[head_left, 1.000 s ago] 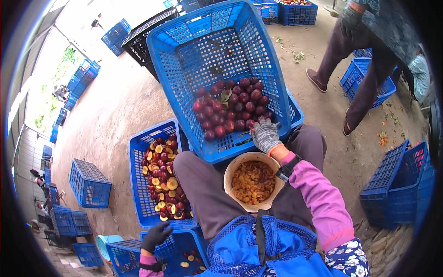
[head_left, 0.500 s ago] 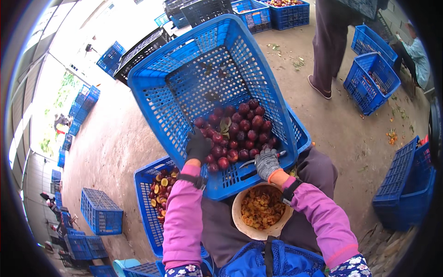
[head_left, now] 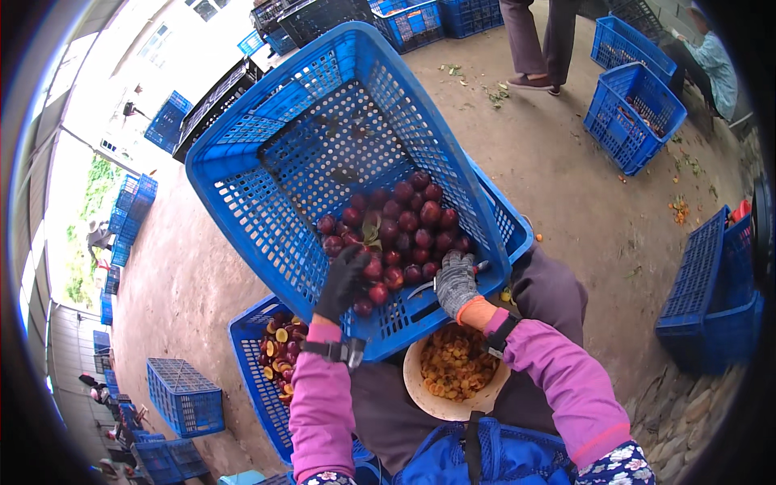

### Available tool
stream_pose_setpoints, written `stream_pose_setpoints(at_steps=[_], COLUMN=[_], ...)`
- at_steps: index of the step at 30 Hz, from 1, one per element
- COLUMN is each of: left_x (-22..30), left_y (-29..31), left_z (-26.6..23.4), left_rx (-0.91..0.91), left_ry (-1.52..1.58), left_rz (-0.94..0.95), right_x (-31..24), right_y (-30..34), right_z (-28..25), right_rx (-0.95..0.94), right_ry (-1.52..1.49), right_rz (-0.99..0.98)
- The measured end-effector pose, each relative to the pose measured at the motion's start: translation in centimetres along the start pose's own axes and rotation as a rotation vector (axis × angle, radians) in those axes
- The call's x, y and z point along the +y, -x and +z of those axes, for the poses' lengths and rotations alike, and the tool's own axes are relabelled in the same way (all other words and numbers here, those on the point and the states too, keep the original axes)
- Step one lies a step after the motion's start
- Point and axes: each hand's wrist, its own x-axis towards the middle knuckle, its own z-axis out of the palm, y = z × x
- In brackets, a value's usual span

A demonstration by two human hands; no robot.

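Dark red plums [head_left: 422,238] with a few leaves lie heaped in the near end of a tilted blue plastic crate [head_left: 323,174]. Against the left side of this heap rests my left hand [head_left: 343,283] in a black glove, fingers stretched over the plums and open; no plum shows in its grip. My right hand [head_left: 457,284], in a grey knit glove, is closed round a small knife [head_left: 422,288] at the crate's near right corner. The knife's curved blade points left, and its handle end sticks out on the right. Most of the handle is hidden.
Between my knees sits a pale bowl [head_left: 414,380] of orange-brown fruit pieces. Halved plums fill a blue crate [head_left: 242,339] at my left. Another blue crate [head_left: 521,230] shows beneath the tilted one. A person [head_left: 540,48] stands ahead; more crates [head_left: 634,117] stand at right.
My left hand has shifted from the crate's left wall onto the plums' near left side. The tilted crate sits further left in view. The standing person's legs have changed position.
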Motion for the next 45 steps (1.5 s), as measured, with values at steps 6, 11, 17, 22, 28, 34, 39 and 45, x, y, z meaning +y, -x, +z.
stream_pose_setpoints(at_steps=[6, 11, 17, 22, 28, 34, 39, 45], left_x=[-0.6, -2.4, -1.1, -0.1, -3.0, -3.1, -5.3, -9.2], left_y=[9.2, 13.9, 19.2, 22.1, 22.3, 21.6, 19.6, 16.7], left_z=[2.6, 3.7, 5.2, 6.5, 7.7, 10.5, 11.1, 10.3], left_rx=[-0.259, -0.25, -0.126, -0.067, -0.114, -0.193, -0.264, -0.352], left_ry=[0.905, 0.713, 0.869, 0.756, 1.004, 1.163, 1.316, 1.444], left_rz=[-0.021, 0.097, 0.028, 0.12, 0.064, -0.07, -0.212, -0.364], right_x=[-0.4, 0.0, 1.2, 3.9, 6.1, 4.7, 3.6, 0.6], right_y=[0.8, 0.1, 0.4, 2.4, 12.2, 18.5, 19.0, 18.6], right_z=[-0.5, 0.4, 0.2, -0.2, -6.2, -4.4, -1.7, 0.9], right_rx=[0.046, 0.014, 0.012, 0.305, -0.218, -0.162, -0.02, 0.503], right_ry=[-0.129, -0.045, -0.204, -0.524, -1.579, -1.768, -1.627, -0.771], right_rz=[0.066, -0.106, -0.247, -0.245, -0.133, -0.085, -0.271, -0.464])
